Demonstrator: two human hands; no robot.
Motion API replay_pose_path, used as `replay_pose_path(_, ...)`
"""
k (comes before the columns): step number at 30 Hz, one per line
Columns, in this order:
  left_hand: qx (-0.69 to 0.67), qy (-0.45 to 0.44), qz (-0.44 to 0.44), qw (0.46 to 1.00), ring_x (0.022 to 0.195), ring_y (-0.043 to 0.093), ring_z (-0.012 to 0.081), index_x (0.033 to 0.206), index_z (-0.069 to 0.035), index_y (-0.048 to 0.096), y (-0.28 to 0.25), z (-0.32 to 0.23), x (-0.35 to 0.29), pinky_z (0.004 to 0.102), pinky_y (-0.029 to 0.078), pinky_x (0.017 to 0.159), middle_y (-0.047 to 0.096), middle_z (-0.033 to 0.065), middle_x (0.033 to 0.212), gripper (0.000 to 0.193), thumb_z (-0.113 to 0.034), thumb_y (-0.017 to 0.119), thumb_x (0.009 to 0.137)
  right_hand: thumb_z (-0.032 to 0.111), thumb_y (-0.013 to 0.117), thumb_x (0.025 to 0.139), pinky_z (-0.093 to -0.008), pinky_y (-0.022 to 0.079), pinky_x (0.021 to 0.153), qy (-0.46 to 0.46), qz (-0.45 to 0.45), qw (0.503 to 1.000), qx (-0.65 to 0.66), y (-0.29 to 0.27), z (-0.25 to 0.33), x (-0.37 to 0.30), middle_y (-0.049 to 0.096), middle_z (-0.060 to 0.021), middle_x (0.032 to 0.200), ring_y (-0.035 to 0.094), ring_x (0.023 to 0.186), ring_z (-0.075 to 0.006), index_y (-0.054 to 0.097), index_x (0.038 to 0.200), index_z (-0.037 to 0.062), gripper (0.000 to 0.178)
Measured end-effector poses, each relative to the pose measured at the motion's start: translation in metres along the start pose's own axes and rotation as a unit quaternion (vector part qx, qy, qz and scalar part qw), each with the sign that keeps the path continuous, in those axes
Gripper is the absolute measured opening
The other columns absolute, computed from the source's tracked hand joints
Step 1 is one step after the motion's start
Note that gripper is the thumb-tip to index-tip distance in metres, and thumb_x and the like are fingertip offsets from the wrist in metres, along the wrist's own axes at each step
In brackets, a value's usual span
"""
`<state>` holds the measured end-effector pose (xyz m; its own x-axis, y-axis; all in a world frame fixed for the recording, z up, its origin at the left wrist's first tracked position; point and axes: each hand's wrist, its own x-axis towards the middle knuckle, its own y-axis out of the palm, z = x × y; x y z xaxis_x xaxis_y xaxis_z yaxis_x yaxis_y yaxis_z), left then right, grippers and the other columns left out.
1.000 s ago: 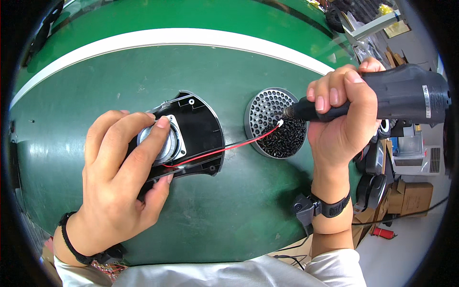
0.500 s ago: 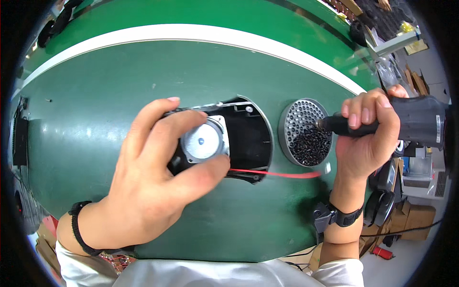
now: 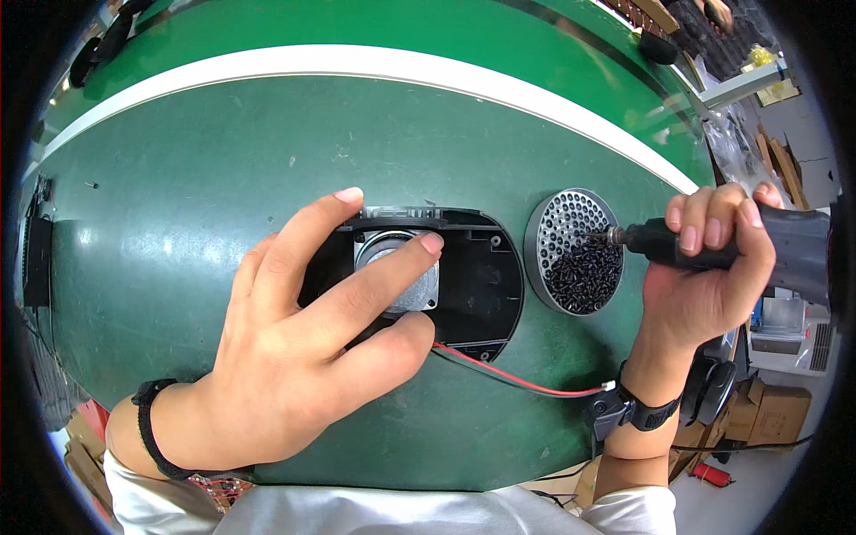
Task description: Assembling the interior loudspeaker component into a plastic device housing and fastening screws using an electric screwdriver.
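My left hand (image 3: pixel 308 357) has its thumb and forefinger on a square-framed speaker (image 3: pixel 419 294), partly covered by those fingers. The speaker sits inside a black plastic housing (image 3: pixel 481 290) with a rounded right end, lying on the table. A red and black cable (image 3: pixel 526 384) runs from beneath my thumb to a small white connector. In my right hand (image 3: pixel 709 276) is a black electric screwdriver (image 3: pixel 658 242), gripped with closed fingers. Its tip points left, over the right side of a round grey dish (image 3: pixel 532 276) with a perforated plate and many black screws (image 3: pixel 581 278).
A white strip (image 3: pixel 357 59) borders the green table (image 3: pixel 178 178) at the far side, with a bright green surface beyond. Cardboard boxes (image 3: pixel 777 412) and a red cylinder (image 3: pixel 711 474) lie at the lower right, past the table edge.
The housing has turned straighter and shifted slightly right with the speaker. The cable's connector end has swung nearer to me. My right hand and screwdriver have moved a little right.
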<state>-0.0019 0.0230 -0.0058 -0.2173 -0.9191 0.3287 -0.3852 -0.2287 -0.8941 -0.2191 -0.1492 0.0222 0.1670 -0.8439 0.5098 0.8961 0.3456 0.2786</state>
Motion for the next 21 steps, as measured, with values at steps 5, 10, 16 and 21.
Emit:
replay_pose_path(5,0.01,-0.007,-0.015,1.0,0.12,0.047,0.0429,0.097,-0.012,0.064,0.006,-0.001,0.0,0.0485,0.044,0.1,0.06,0.0102,0.126,0.035,-0.003,0.069,0.064,0.017,0.046,0.093,-0.0309,0.04,0.061,-0.012,0.022,0.999,0.027,-0.004,0.011,0.001,0.043,-0.0006,0.068,0.042,0.055,-0.0119,0.047,0.113,0.0099,0.022)
replay_pose_path(10,0.034,-0.034,-0.007,0.999,0.117,0.049,0.0403,0.112,-0.011,0.067,0.006,0.0,0.002,0.0453,0.044,0.098,0.06,0.0086,0.126,0.057,-0.001,0.074,0.056,0.013,0.049,0.091,-0.0267,0.036,0.065,-0.024,0.086,0.992,0.087,0.003,0.031,-0.001,0.041,0.001,0.07,0.04,0.059,-0.0088,0.047,0.102,0.0027,0.016)
replay_pose_path(16,-0.009,-0.017,-0.019,1.0,0.11,0.051,0.0379,0.115,-0.01,0.067,0.005,0.005,0.007,0.043,0.046,0.092,0.06,0.0059,0.129,0.065,-0.002,0.076,0.052,-0.009,0.055,0.067,-0.0206,0.036,0.065,0.01,0.074,0.988,0.138,0.015,0.083,-0.008,0.039,0.0009,0.056,0.041,0.056,-0.0088,0.037,0.059,0.0151,0.031)
replay_pose_path(21,0.013,-0.007,-0.031,0.999,0.109,0.052,0.036,0.113,-0.01,0.067,0.009,0.007,0.006,0.0407,0.046,0.087,0.063,0.0029,0.125,0.059,-0.003,0.074,0.055,-0.01,0.05,0.068,-0.0209,0.036,0.062,0.003,0.099,0.982,0.159,0.038,0.064,-0.022,0.042,0.0004,0.061,0.041,0.056,-0.0075,0.038,0.061,0.0149,0.028)
